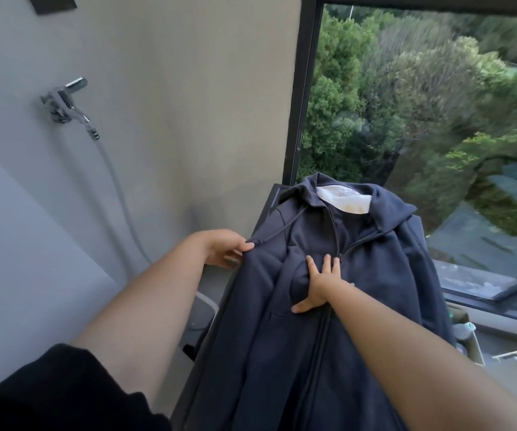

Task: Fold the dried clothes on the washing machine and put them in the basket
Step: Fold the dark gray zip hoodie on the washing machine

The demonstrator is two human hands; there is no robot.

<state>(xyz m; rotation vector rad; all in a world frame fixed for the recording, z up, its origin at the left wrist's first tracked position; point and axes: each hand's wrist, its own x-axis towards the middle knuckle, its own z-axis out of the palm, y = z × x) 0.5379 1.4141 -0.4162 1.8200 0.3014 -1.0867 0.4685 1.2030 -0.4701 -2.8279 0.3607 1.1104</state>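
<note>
A dark navy zip hoodie (pixel 372 275) lies spread front-up on the washing machine, whose dark top edge (pixel 274 194) shows beside the hood. The hood points toward the window, with a white lining patch (pixel 344 199) inside the neck. My left hand (pixel 224 248) pinches the hoodie's left shoulder edge near the drawstring end. My right hand (pixel 320 284) presses flat on the chest next to the zipper, fingers spread and straight. No basket shows clearly in this view.
A grey wall with a metal tap and hose (pixel 67 102) stands at the left. A large window (pixel 437 119) over trees fills the right. Small items (pixel 468 334) sit on the sill ledge at the right. A white rounded object (pixel 202 312) lies below, left of the machine.
</note>
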